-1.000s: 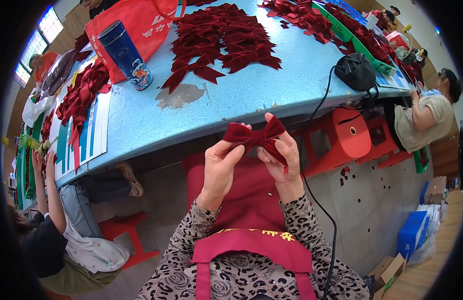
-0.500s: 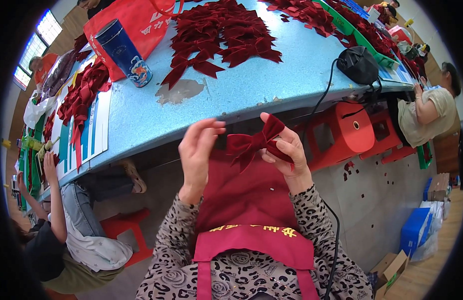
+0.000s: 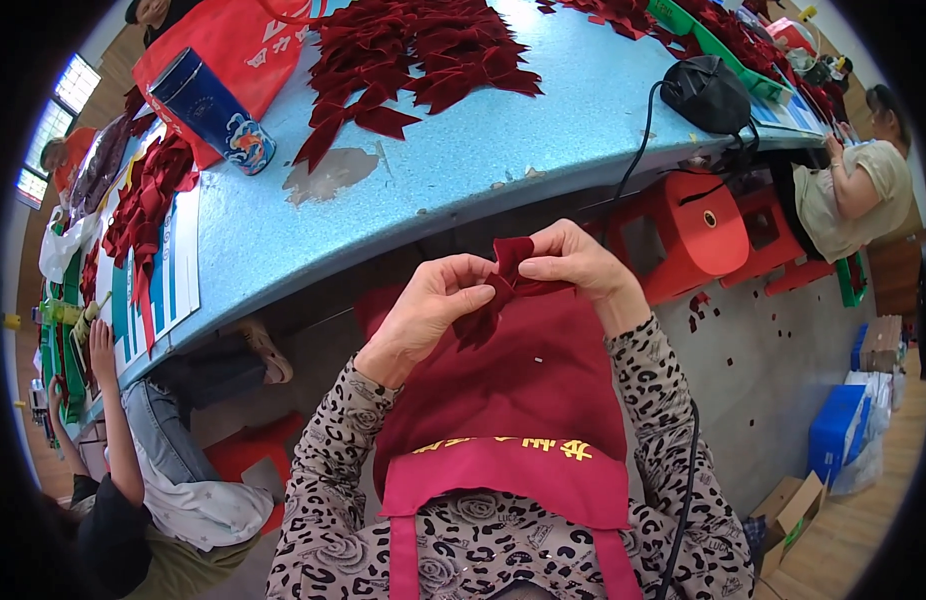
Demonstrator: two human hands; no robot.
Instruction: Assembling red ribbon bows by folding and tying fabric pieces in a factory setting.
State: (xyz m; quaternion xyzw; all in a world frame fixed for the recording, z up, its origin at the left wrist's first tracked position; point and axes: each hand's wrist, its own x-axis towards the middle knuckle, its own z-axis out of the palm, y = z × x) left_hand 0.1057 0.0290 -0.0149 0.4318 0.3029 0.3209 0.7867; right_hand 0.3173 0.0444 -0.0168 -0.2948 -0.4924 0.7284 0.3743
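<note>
A dark red velvet bow (image 3: 480, 320) is held between my two hands, above my red apron and just short of the table's near edge. My left hand (image 3: 435, 305) pinches the bow's left side with thumb and fingertips. My right hand (image 3: 575, 262) grips its right loop, the thumb pressed on the velvet. Part of the bow is covered by my fingers. Beyond, rows of finished-looking dark red bows (image 3: 423, 55) lie spread on the blue table (image 3: 403, 170).
A dark blue tumbler (image 3: 211, 108) stands by a red bag (image 3: 273, 60) at the table's left. More red bows (image 3: 148, 205) hang over there. A black pouch (image 3: 711, 95) with a cord lies at right, near red stools (image 3: 698, 225). People sit at both sides.
My left hand has come in from the left and taken hold of the bow. My right hand has shifted its grip and the bow has turned, its left tail now pointing down.
</note>
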